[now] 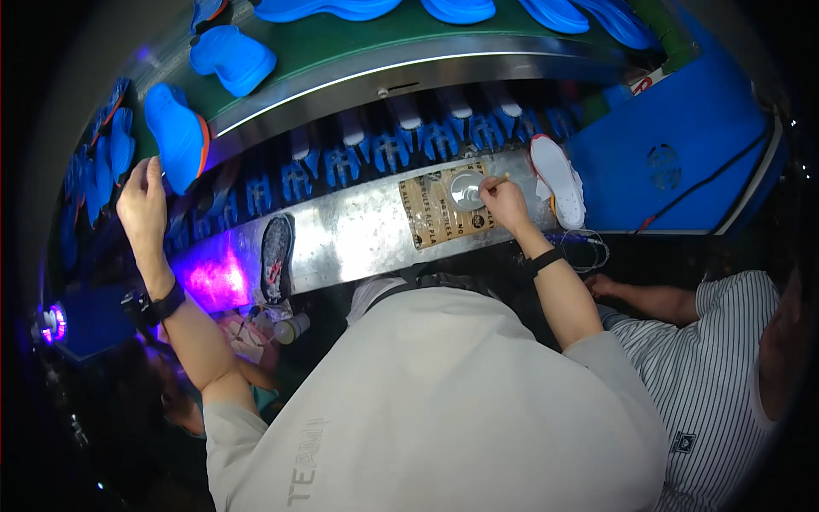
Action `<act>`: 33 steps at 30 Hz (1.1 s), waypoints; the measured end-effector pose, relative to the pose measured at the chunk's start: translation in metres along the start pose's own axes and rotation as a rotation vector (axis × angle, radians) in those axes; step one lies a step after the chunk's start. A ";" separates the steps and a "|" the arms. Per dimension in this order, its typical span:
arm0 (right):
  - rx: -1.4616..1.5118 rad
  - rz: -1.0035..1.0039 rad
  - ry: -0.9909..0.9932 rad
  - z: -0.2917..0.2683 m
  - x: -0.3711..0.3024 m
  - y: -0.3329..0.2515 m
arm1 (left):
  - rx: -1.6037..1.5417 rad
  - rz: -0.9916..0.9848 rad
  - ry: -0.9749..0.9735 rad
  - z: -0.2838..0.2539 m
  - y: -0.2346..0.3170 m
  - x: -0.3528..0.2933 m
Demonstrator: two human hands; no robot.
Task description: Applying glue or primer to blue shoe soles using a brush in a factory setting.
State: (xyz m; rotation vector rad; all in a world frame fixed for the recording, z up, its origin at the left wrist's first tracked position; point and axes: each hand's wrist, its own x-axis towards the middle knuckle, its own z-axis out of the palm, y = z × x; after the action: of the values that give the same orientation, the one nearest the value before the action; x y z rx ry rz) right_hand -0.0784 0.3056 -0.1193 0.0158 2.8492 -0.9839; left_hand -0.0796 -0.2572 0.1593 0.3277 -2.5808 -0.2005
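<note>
My left hand (143, 205) is raised at the far left with its fingers drawn together, beside a blue shoe sole (175, 136) with an orange edge. Whether the fingertips touch the sole, or what they pinch, I cannot make out. My right hand (505, 205) is closed at the rim of a small round pale bowl (466, 191). A thin stick-like handle (507, 177) pokes up from its fingers; its lower end is hidden. Under the bowl lies a brown printed sheet (424, 224) on the metal ledge (358, 230).
A dark insole-shaped piece (276, 256) lies left on the ledge, a white shoe piece with red edging (559, 181) right. Behind, blue clamp-like holders (343, 165) line up below a green conveyor (341, 55) carrying several blue soles. A person in a striped shirt (708, 358) sits at right.
</note>
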 end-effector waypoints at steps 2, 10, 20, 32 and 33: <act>0.046 -0.076 0.019 -0.002 -0.003 -0.009 | -0.326 -0.433 -0.330 -0.006 -0.005 -0.011; 0.337 -0.128 0.180 -0.002 -0.009 0.000 | -1.947 -0.780 -0.061 0.027 0.000 -0.080; 0.452 -0.133 0.005 -0.026 -0.013 -0.024 | -2.644 -0.506 -0.343 0.033 0.055 -0.112; 0.850 -0.329 -0.077 -0.084 -0.044 -0.174 | -1.890 -0.465 -0.466 0.016 0.145 -0.196; 0.841 -0.320 -0.067 -0.088 -0.045 -0.187 | -1.904 -0.475 -0.496 0.018 0.151 -0.202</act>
State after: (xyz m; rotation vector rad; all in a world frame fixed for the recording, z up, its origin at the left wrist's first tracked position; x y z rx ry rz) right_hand -0.0535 0.2139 0.0692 -0.3863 2.1984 -2.1093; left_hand 0.0500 -0.0563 0.0778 0.0890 -1.4780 -2.7187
